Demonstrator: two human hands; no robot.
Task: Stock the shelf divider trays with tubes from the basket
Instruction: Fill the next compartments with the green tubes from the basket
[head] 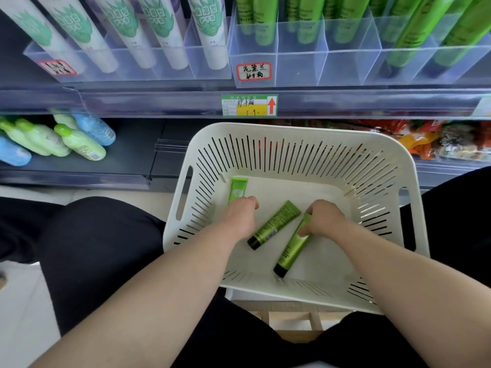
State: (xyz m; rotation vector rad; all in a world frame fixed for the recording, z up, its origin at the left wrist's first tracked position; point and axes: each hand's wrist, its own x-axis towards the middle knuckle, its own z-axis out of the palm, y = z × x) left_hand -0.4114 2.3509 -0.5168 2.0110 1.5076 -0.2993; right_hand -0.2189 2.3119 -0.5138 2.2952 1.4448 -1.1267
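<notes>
Slotted white plastic basket (292, 128): left hand (240, 215) fingers (252, 201) curled round glossy green tube (238, 188); right hand (325, 217) pinching black-capped tube (291, 251).

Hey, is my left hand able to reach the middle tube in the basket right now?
Probably yes: the middle tube lies uncovered on the basket floor right beside the left hand, nothing over it. But that hand seems to grip the bright green tube.

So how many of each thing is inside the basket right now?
green tubes: 3
hands, left hand and right hand: 2
Total: 5
</notes>
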